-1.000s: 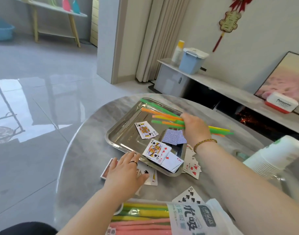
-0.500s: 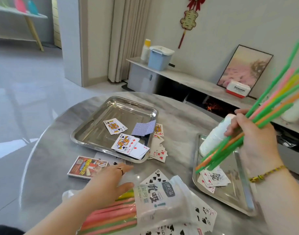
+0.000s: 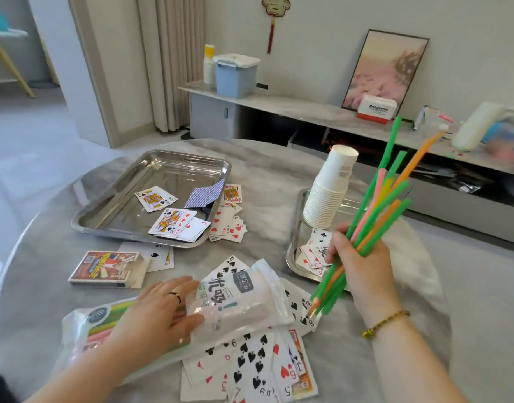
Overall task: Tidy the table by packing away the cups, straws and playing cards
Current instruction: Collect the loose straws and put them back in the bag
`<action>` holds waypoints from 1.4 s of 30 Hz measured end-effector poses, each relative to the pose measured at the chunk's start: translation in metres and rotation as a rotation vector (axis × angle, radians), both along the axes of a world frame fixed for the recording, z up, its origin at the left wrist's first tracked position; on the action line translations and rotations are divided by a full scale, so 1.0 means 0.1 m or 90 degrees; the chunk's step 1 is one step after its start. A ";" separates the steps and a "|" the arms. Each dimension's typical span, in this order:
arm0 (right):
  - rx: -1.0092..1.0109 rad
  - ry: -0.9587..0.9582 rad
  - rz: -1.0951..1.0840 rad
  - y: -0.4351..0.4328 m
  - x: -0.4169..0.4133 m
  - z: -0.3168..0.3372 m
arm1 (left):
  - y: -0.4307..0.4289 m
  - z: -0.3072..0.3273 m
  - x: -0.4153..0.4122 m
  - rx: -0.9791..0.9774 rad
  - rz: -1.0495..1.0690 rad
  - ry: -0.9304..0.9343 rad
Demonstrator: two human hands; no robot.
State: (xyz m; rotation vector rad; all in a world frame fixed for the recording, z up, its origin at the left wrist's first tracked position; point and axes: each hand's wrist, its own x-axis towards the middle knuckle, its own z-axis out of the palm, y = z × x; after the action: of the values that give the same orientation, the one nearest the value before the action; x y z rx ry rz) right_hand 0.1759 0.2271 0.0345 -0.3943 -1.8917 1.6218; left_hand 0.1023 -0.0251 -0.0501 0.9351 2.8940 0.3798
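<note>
Straws (image 3: 375,225) gripped in closed right hand (image 3: 363,263); bag (image 3: 220,303) pinned under flat, open left hand (image 3: 159,312). Closed bag mouth risks straws being spilled.

Green, orange, pink and yellow straws (image 3: 375,216); blue-patterned card backs (image 3: 204,194).

Both forearms are bare, with no sleeves showing. The left hand (image 3: 159,312), at about seven o'clock, wears a slim dark ring with a gold edge (image 3: 175,296) on one finger. The right hand (image 3: 363,263), at about four o'clock, has a thin beaded bracelet of gold and dark beads (image 3: 385,323) around its wrist.
</note>
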 end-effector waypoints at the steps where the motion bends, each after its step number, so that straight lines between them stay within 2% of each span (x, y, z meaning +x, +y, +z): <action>1: -0.008 -0.002 0.003 0.01 -0.01 -0.03 | 0.06 0.03 0.01 0.034 0.004 0.001; 3: -0.030 0.002 0.007 0.06 -0.01 -0.06 | 0.31 0.13 0.07 0.155 -0.002 -0.038; 5: -0.050 0.012 0.013 0.08 -0.02 -0.07 | 0.65 0.23 0.15 0.288 -0.022 -0.136; 8: -0.063 0.028 0.024 0.15 0.03 -0.08 | 1.26 0.33 0.26 0.367 -0.098 -0.276; 12: -0.122 0.028 0.067 0.22 0.09 -0.10 | 1.74 0.29 0.32 0.322 -0.168 -0.375; 18: -0.126 0.041 0.079 0.31 0.05 -0.08 | 1.93 0.22 0.27 0.376 -0.110 -0.363; 25: -0.071 0.049 0.074 0.37 0.04 -0.10 | 1.93 0.23 0.27 0.393 -0.163 -0.415; 31: -0.106 0.046 0.098 0.34 0.02 -0.10 | 2.00 0.22 0.24 0.417 -0.114 -0.405; 42: -0.125 0.067 0.098 0.37 0.04 -0.09 | 2.01 0.19 0.30 0.417 -0.132 -0.473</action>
State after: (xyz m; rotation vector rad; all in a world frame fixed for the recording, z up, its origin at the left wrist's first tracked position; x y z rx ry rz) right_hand 0.1796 0.2642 0.0258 -0.2421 -1.7264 1.9008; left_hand 0.1323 0.1755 -0.0311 0.8777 1.9856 1.3600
